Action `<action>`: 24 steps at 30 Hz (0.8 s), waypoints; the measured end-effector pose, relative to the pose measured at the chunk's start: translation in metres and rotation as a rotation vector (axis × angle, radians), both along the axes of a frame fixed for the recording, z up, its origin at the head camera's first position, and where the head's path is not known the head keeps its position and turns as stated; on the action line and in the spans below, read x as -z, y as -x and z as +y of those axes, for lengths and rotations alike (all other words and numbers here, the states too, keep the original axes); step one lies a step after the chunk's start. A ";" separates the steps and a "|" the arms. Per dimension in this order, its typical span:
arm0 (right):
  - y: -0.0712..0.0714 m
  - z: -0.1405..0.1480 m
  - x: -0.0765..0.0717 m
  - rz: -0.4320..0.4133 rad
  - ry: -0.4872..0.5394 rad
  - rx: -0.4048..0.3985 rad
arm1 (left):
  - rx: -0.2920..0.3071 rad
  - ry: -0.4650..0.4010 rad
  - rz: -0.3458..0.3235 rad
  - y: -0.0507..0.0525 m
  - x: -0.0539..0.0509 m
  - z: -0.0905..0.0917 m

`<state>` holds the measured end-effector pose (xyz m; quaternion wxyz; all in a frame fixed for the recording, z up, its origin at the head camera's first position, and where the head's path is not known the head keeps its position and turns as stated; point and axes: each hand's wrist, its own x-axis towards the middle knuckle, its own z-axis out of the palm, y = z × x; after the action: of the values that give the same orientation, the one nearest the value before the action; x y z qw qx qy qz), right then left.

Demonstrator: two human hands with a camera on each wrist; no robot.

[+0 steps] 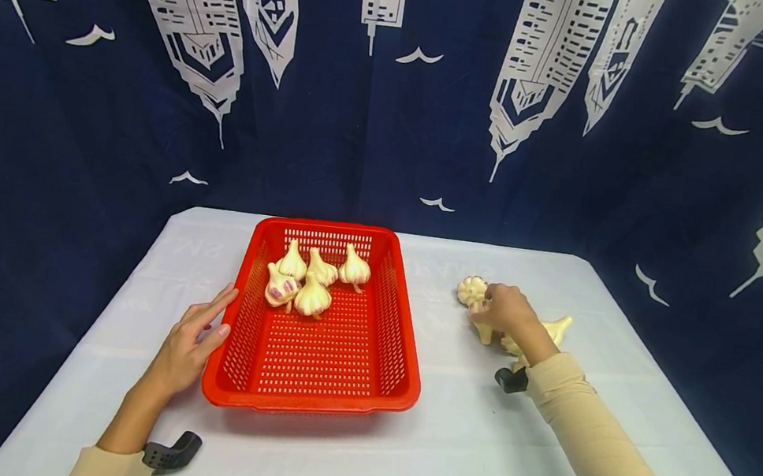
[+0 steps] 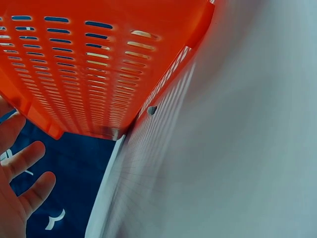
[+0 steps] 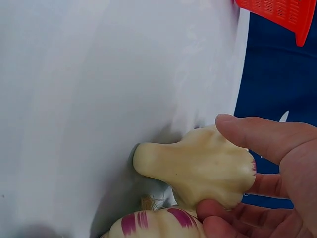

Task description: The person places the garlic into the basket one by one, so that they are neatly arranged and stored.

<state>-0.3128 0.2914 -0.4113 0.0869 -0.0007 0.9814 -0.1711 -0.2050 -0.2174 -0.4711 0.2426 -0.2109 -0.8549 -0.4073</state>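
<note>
My left hand (image 1: 190,341) rests against the left rim of a red perforated plastic basket (image 1: 309,404), its fingers extended. In the left wrist view the fingers (image 2: 37,191) lie beside the basket's outer wall. Several garlic bulbs (image 1: 312,295) sit in the far part of the basket. On the right, my right hand (image 1: 513,314) holds a garlic bulb (image 3: 198,163) between thumb and fingers, its stem pointing away from the palm. A purple-streaked garlic bulb (image 3: 153,225) lies right beside it. Another bulb (image 1: 471,289) lies just beyond the hand.
More garlic (image 1: 558,329) lies under and behind my right wrist, partly hidden by it. A white cloth (image 1: 455,453) covers the table. Behind it hangs a dark blue curtain (image 1: 364,148) with white building prints.
</note>
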 end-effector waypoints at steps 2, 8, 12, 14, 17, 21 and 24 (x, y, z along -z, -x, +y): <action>0.000 -0.001 0.000 0.000 -0.007 -0.002 | 0.001 0.000 0.000 0.000 0.000 0.000; -0.001 -0.003 0.001 0.001 -0.018 0.010 | 0.003 0.002 -0.001 0.001 0.000 0.000; -0.002 -0.005 0.001 -0.004 -0.023 0.026 | 0.002 0.002 -0.004 0.001 0.000 0.000; -0.001 -0.005 0.001 -0.005 -0.032 0.026 | 0.002 0.001 -0.008 0.000 0.001 0.000; -0.001 -0.005 0.002 0.000 -0.046 0.022 | 0.000 0.001 -0.013 0.000 0.000 0.000; 0.000 -0.004 0.003 0.006 -0.058 0.020 | -0.001 0.002 -0.017 0.000 0.000 0.000; 0.000 -0.004 0.003 0.004 -0.064 0.014 | -0.002 0.003 -0.018 0.000 -0.001 0.000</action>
<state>-0.3132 0.2876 -0.4146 0.0839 0.0085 0.9865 -0.1400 -0.2052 -0.2172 -0.4704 0.2351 -0.2067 -0.8578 -0.4075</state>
